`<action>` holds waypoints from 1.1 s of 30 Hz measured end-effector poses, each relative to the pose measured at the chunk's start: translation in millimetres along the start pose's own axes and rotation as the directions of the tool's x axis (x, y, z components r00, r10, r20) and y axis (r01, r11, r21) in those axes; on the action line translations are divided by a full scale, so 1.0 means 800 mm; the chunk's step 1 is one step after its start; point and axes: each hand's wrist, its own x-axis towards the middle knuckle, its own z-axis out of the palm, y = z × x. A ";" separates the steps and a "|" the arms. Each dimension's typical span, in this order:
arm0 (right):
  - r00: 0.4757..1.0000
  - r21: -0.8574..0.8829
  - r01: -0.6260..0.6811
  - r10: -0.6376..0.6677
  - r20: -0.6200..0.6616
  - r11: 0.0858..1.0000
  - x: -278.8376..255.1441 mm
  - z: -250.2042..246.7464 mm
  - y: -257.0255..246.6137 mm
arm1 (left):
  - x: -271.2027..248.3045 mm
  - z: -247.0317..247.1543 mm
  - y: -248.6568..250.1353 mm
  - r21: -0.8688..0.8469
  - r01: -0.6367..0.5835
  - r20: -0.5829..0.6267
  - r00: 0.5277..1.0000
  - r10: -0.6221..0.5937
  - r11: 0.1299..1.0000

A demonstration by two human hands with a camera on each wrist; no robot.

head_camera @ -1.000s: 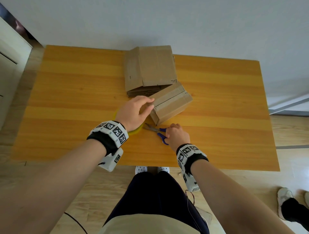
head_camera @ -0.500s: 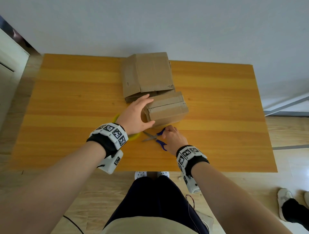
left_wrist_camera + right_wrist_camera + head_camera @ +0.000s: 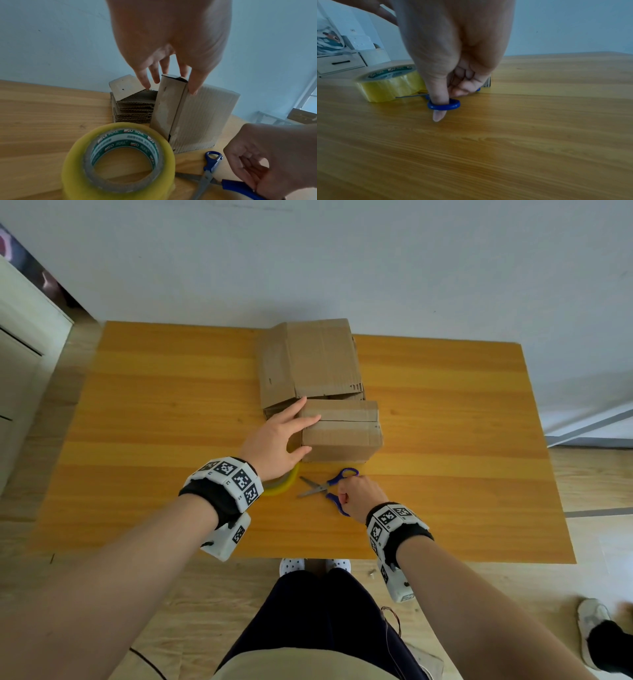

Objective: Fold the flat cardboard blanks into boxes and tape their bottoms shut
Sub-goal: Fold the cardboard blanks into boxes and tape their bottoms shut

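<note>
Frame centre-left: left hand [image 3: 274,445] spread, fingers straight, pressing the folded box [image 3: 342,431] on the bench [image 3: 154,422], below the blank stack [image 3: 308,361]. Tape roll [image 3: 282,482] beneath. Right of centre: right hand [image 3: 361,496] curled, thumb through scissors [image 3: 329,486] handle.

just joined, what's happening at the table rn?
A person is making cardboard boxes. Their left hand rests on the end of a folded box with fingers spread straight, steadying it in front of the stack of flat blanks. The right hand has its thumb through a loop of the blue scissors, which lie on the table. A roll of yellowish tape sits beside the box, untouched. Tape already runs along the box's top seam.
</note>
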 end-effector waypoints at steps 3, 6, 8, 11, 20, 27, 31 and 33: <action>1.000 0.047 -0.005 0.004 0.025 0.999 -0.002 0.000 0.001 | -0.002 0.000 0.003 -0.005 0.008 0.005 1.000 -0.008 1.000; 0.998 0.097 0.015 -0.009 -0.066 0.995 -0.008 0.000 -0.001 | -0.003 0.000 0.004 0.002 0.005 0.000 1.000 -0.005 1.000; 0.977 0.094 0.057 -0.036 -0.210 0.994 -0.013 -0.003 -0.001 | -0.004 0.002 0.003 0.014 0.004 -0.024 1.000 -0.003 1.000; 0.858 -0.010 0.173 -0.156 -0.489 0.985 -0.019 -0.013 -0.003 | -0.006 0.005 0.000 0.000 0.015 -0.069 0.998 -0.015 1.000; 0.716 -0.182 0.142 -0.228 -0.660 0.973 -0.016 -0.057 -0.018 | -0.004 0.020 0.009 0.218 -0.053 0.011 0.999 0.052 0.974; 0.855 -0.120 0.106 -0.152 -0.495 0.987 -0.001 -0.057 -0.015 | 0.005 0.038 0.014 0.328 -0.008 0.054 0.999 -0.010 0.945; 0.853 -0.037 0.102 -0.107 -0.511 0.994 -0.002 -0.056 0.008 | 0.005 0.037 0.013 0.255 0.005 0.071 0.997 -0.024 0.967; 0.857 0.014 0.125 -0.101 -0.506 0.992 -0.002 -0.057 0.016 | 0.005 0.038 0.016 0.216 0.032 0.066 0.997 -0.047 0.976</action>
